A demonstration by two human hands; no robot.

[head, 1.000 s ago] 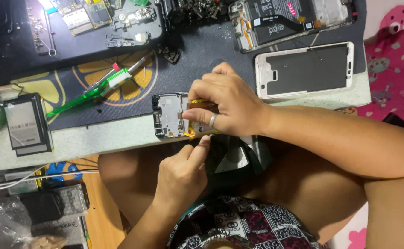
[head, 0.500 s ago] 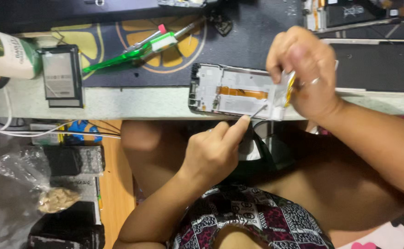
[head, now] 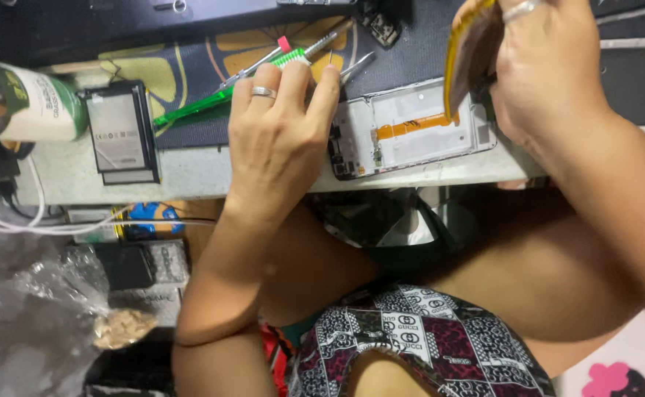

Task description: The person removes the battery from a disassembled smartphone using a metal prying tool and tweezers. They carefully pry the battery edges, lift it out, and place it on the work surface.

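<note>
Phone frame, white and opened, lay at upper centre of the frame on the front edge of the desk, an orange flex strip running across its inside. Left hand, ringed, rested flat just left of the phone frame, fingers together and fingertips pressed on the dark mat beside tweezers and a green-handled tool; it gripped nothing visible. Right hand, at upper right, was closed on a yellow-edged thin panel raised above the phone frame's right end. Removed battery lay at left, well apart, near a green-and-white bottle.
</note>
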